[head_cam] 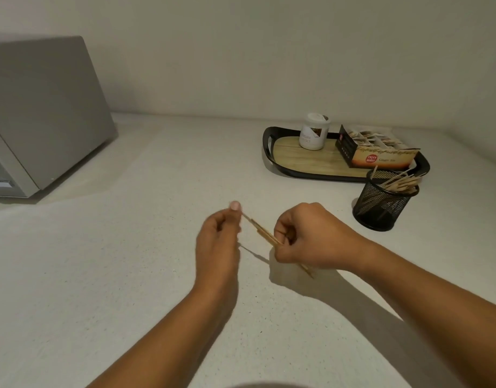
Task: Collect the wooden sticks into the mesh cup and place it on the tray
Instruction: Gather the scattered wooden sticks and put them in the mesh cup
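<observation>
Wooden sticks [265,235], thin and pale brown, form a small slanted bundle above the speckled counter [129,247] in the head view. The right hand [311,236] grips the bundle's near part with curled fingers, and the left hand [218,236] pinches its far tip. The black mesh cup [381,205] stands upright on the counter just beside the tray [266,144], with more sticks leaning in it. The tray carries a white jar [314,133] and a tea box [381,155].
</observation>
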